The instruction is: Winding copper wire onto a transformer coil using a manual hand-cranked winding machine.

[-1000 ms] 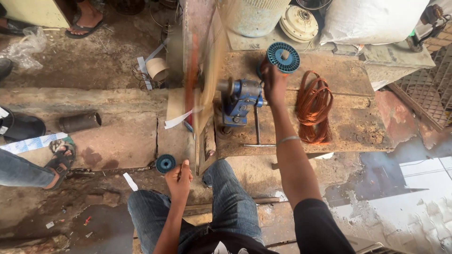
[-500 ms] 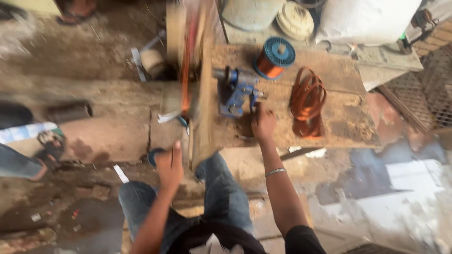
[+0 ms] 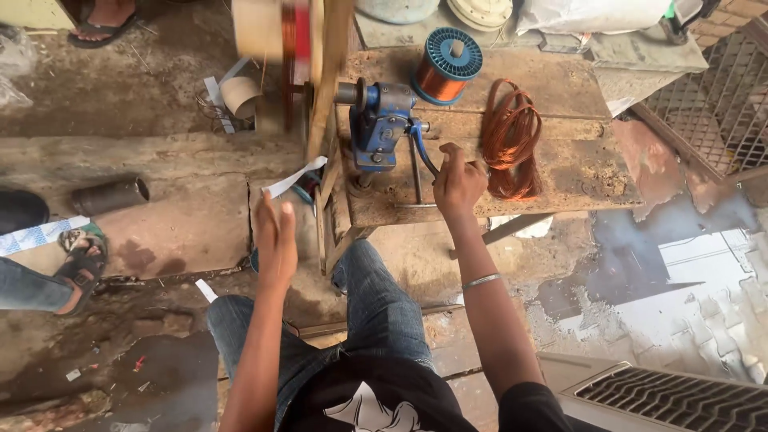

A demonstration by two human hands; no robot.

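Right now the person is sitting at the low wooden desk, knees in blue jeans under its near edge, and is working a hand-cranked coil winder. Nearest to me, the left hand is hovering open and flat beside the desk's left edge, fingers apart and clamped on nothing, just below a white paper strip. Slightly farther, the right hand is closing its grip tightly around the crank handle of the blue winder. I judge that the winding step is under way: the former on the winder's shaft is blurring as though it is spinning, with copper wire showing on it. The next move is calling for steady cranking while the free hand is guiding the wire evenly; whether a strand is running past that hand I cannot tell. Counting outward: one winder, one crank, one loose coil of copper wire lying on the desk just right of the crank hand, one blue spool of copper wire standing behind it, one cardboard tube on the floor, one dark pipe lying to the left, and two sandalled feet of other people at the left edge.
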